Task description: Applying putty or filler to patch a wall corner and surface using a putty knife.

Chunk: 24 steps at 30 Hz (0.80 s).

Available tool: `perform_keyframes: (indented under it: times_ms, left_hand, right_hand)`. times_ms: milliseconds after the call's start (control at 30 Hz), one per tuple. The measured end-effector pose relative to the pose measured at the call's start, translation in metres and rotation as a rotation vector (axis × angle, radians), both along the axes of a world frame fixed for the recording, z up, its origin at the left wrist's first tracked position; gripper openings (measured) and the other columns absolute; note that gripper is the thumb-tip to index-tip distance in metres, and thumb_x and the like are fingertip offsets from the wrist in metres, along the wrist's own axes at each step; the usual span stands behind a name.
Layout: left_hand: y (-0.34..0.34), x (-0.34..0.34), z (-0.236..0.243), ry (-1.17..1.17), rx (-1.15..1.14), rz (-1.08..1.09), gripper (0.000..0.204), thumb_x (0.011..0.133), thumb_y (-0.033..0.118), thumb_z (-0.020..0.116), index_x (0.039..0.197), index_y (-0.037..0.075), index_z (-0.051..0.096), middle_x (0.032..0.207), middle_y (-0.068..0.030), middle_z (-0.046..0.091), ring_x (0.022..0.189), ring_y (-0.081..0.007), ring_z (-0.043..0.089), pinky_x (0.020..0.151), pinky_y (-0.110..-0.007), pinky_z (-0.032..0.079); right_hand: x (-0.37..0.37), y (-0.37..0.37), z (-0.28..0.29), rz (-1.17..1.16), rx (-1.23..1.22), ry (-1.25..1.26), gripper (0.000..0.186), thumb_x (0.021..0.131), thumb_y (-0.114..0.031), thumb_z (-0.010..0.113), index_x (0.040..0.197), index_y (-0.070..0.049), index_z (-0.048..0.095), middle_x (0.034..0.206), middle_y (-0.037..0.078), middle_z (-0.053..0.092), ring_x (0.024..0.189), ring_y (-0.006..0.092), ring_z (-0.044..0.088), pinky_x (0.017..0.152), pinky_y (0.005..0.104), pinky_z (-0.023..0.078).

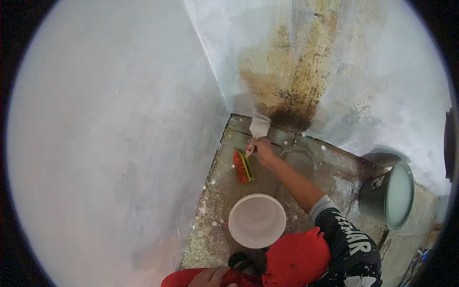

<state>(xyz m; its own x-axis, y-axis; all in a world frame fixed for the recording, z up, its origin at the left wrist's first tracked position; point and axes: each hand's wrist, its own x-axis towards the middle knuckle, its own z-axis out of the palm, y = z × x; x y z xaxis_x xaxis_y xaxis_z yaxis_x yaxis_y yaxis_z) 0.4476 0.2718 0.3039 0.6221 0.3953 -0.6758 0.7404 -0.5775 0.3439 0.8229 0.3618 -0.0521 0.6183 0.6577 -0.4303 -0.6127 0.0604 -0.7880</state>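
My right hand [260, 150] is closed around the handle of a wide white paintbrush [259, 128]. The brush points away from me, its bristles at the foot of the far wall, close to the corner. Just left of that hand, a scrubbing brush [243, 166] with red bristles and a yellow-green edge lies on the floor. A round white bucket [231, 225] stands nearer to me, with whitish contents inside. At the bottom edge my left hand [209, 278] lies flat on my red-clothed leg, holding nothing; part of it is cut off.
A large dark bucket [375, 198] with a pale round top stands at the right. White-painted walls rise on the left [119, 143] and ahead; the far one has a brown and yellow stained patch [296, 71]. Paint spots mark the concrete floor [210, 210].
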Motion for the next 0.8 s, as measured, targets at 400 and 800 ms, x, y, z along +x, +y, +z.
perform_keyframes:
  times_ms: [400, 800]
  left_hand:
    - [-0.003, -0.004, -0.005, -0.059, 0.040, -0.053, 0.048, 0.097, 0.033, 0.054, 0.135, 0.004, 0.049, 0.132, -0.0163, 0.053, 0.125, -0.0317, 0.049, 0.106, -0.040, 0.039]
    - [-0.010, -0.004, 0.007, -0.045, 0.065, -0.062, 0.049, 0.098, 0.034, 0.052, 0.137, 0.004, 0.047, 0.134, -0.0161, 0.052, 0.125, -0.0313, 0.048, 0.107, -0.040, 0.038]
  right_hand:
    - [-0.010, 0.003, 0.086, -0.123, 0.199, -0.193, 0.016, 0.099, -0.013, 0.052, 0.107, 0.000, 0.050, 0.094, 0.012, 0.064, 0.079, 0.0210, 0.064, 0.071, 0.0377, 0.054]
    - [0.023, 0.007, 0.008, -0.111, 0.192, 0.265, 0.022, 0.101, -0.014, 0.048, 0.090, 0.004, 0.052, 0.088, 0.013, 0.057, 0.072, 0.0241, 0.059, 0.068, 0.0380, 0.053]
